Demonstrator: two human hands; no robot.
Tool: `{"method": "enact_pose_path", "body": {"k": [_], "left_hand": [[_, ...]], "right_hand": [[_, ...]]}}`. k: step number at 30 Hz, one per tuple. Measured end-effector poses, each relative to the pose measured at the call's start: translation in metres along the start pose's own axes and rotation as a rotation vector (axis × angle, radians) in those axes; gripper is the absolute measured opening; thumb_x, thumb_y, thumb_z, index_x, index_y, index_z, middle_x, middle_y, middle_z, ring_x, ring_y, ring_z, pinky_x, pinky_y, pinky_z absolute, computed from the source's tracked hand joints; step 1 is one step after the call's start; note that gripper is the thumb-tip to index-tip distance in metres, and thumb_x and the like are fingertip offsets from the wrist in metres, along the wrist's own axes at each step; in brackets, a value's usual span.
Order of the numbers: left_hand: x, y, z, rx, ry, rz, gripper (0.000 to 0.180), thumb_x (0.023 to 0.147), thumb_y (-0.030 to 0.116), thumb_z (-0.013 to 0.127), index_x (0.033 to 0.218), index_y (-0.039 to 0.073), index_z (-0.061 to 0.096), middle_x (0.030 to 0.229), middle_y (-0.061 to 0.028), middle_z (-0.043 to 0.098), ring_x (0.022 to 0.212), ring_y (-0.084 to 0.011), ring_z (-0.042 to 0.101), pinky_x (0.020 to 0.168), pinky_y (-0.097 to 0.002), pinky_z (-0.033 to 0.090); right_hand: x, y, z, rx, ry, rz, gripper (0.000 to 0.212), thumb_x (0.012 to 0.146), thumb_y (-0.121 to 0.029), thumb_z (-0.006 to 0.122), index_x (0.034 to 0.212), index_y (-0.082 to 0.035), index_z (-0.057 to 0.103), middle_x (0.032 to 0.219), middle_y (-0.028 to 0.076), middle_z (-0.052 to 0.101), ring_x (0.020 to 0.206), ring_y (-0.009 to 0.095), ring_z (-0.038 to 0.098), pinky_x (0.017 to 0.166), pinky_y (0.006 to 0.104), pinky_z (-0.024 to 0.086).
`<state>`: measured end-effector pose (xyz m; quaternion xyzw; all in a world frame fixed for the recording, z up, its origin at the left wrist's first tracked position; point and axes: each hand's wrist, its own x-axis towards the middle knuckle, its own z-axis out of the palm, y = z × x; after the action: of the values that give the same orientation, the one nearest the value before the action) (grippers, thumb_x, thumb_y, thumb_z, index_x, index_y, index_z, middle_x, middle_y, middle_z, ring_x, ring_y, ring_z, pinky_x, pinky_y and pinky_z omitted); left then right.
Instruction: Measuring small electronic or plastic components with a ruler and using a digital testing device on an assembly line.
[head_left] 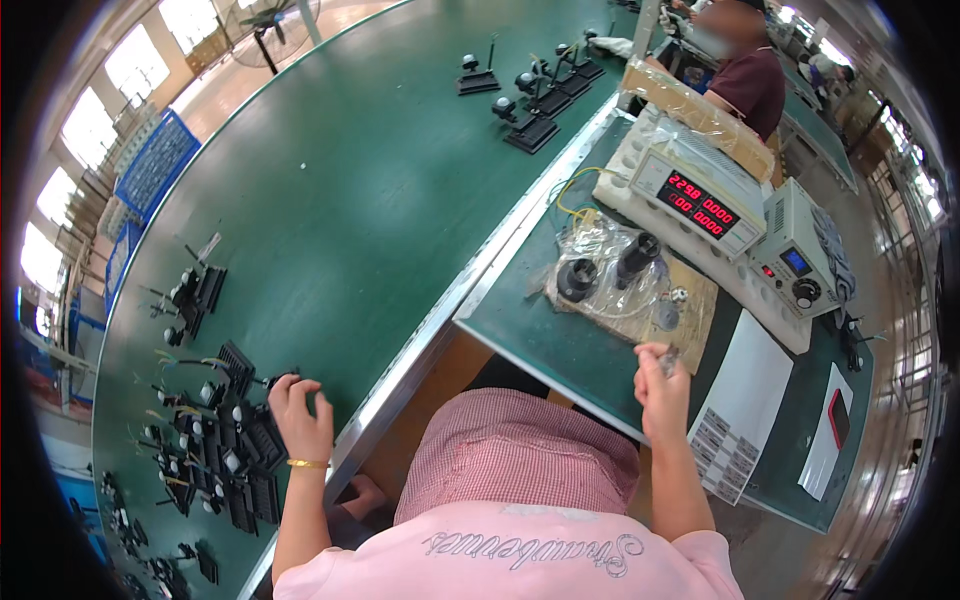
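- A worker in a pink shirt (490,555) and a checked apron (520,450) sits between two green work surfaces, forearms spread wide.
- The left hand (303,415) is poised over the large curved tabletop (380,210), fingers bent and thumb apart, beside a dark part; whether its grip is closed on anything cannot be told.
- Just left of that hand, black finned fixtures (215,432) with round, white-domed heads and loose wires lie crowded together on the tabletop; more stand in a group at its far end.
- The right hand (660,385) is raised over the near edge of the smaller tabletop (515,325), its grip pinched on a small greyish piece (671,358), too blurred to identify.
- Beyond it, two black cylindrical sockets (577,280) stand amid clear plastic film on a wooden board (693,320).
- Behind the board, a meter (695,200) with red digits rests on white foam (780,305), next to a grey instrument (800,255) with a blue screen.
- At right, a printed sheet (755,375) and a red-edged phone (839,420) lie on the smaller tabletop.
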<state>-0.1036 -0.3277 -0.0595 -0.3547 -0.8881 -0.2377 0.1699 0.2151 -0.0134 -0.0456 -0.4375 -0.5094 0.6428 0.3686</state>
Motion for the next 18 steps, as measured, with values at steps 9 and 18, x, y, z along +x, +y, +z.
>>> {"method": "enact_pose_path", "body": {"k": [9, 18], "left_hand": [[0.189, 0.139, 0.186, -0.464, -0.155, 0.306, 0.040, 0.078, 0.018, 0.069, 0.116, 0.008, 0.058, 0.129, -0.0208, 0.048, 0.123, -0.0378, 0.043, 0.104, -0.0439, 0.036], [0.313, 0.191, 0.279, -0.310, -0.261, 0.245, 0.070, 0.071, 0.032, 0.080, 0.132, 0.013, 0.049, 0.137, -0.0200, 0.044, 0.128, -0.0354, 0.041, 0.106, -0.0414, 0.037]], "right_hand": [[-0.024, 0.038, -0.001, -0.641, -0.085, -0.377, 0.010, 0.082, -0.009, 0.064, 0.091, -0.005, 0.064, 0.075, 0.011, 0.061, 0.064, 0.025, 0.060, 0.061, 0.0327, 0.048], [-0.022, 0.039, -0.005, -0.709, -0.072, -0.501, 0.010, 0.078, -0.005, 0.066, 0.087, -0.007, 0.062, 0.068, 0.011, 0.056, 0.059, 0.028, 0.056, 0.054, 0.0372, 0.045]]}}
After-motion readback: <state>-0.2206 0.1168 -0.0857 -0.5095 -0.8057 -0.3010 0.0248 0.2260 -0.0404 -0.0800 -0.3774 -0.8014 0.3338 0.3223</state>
